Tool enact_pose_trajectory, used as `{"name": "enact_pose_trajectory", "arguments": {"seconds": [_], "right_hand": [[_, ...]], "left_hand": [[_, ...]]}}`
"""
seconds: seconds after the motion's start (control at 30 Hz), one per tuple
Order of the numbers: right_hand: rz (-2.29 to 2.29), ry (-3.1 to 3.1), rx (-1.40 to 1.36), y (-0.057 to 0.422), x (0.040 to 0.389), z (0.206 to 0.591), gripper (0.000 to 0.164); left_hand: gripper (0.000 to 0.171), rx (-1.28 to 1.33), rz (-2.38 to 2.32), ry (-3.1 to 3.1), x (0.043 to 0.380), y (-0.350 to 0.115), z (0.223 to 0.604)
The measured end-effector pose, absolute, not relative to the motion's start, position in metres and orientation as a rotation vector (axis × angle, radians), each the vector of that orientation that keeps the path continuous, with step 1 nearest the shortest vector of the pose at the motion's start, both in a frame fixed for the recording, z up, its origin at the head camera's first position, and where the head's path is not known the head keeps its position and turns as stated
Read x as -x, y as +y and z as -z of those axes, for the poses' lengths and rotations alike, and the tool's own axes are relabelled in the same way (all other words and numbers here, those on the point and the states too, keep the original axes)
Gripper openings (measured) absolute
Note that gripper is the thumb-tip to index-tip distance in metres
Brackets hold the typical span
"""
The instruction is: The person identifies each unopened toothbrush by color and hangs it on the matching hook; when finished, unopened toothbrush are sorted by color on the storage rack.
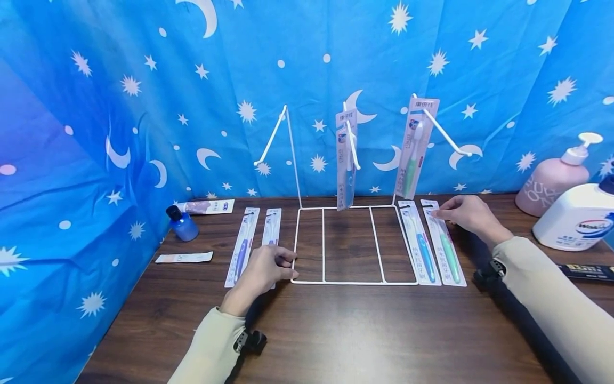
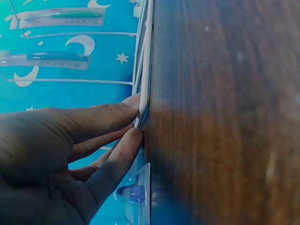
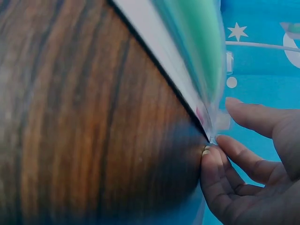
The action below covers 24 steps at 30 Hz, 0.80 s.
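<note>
One rack point(image 1: 354, 282) has its front corner pinched by the left hand point(image 1: 261, 272), seemingly for steadiness; the right hand point(image 1: 469, 214), grip narrow, touches a packed green toothbrush point(image 1: 446, 248) on the table point(image 1: 345, 341), pinch uncertain.

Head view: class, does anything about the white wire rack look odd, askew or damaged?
On the rack, the left hook is bare, while the middle hook carries a blue packaged toothbrush and the right hook a green packaged toothbrush, so the display looks lopsided. No clear damage shows.
</note>
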State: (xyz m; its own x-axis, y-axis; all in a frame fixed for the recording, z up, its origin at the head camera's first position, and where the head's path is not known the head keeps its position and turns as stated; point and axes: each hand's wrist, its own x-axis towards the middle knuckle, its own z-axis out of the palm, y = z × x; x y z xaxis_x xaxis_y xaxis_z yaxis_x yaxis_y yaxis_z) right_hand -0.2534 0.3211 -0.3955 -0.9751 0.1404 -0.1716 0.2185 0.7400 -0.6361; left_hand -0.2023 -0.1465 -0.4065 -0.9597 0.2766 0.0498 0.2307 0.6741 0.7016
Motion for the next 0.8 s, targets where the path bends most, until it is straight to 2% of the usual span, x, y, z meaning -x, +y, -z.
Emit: {"name": "enact_pose_trajectory", "arguments": {"seconds": [0.23, 0.5, 0.8], "right_hand": [[1.054, 2.819, -0.305, 0.323, 0.253, 0.392, 0.051], [1.144, 2.778, -0.360, 0.328, 0.251, 0.391, 0.048], [1.342, 2.700, -0.265, 0.335, 0.239, 0.376, 0.059]], "left_hand": [[0.032, -0.431, -1.162, 2.819, 0.202, -0.146, 0.405], [0.031, -0.422, -1.154, 2.817, 0.203, -0.145, 0.405], [0.031, -0.429, -1.149, 2.817, 0.202, -0.146, 0.405]]}}
